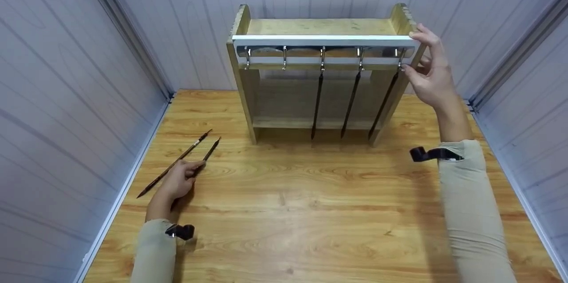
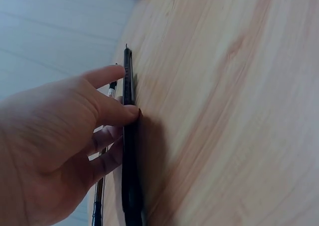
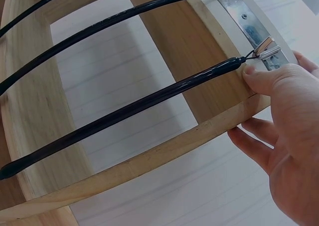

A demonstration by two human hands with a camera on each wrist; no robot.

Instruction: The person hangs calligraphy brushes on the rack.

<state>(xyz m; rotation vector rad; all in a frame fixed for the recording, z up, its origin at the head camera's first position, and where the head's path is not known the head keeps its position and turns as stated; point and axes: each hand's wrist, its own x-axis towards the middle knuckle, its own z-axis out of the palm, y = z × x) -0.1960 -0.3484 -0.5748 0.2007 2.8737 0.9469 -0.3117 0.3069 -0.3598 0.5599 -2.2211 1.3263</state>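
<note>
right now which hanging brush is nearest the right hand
The rightmost brush, on the end hook beside the right hand; the other two hang farther left.

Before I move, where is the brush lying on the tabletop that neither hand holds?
In the head view, the loose brush lies on the left side of the tabletop, just left of the dark brush in the left hand.
</note>
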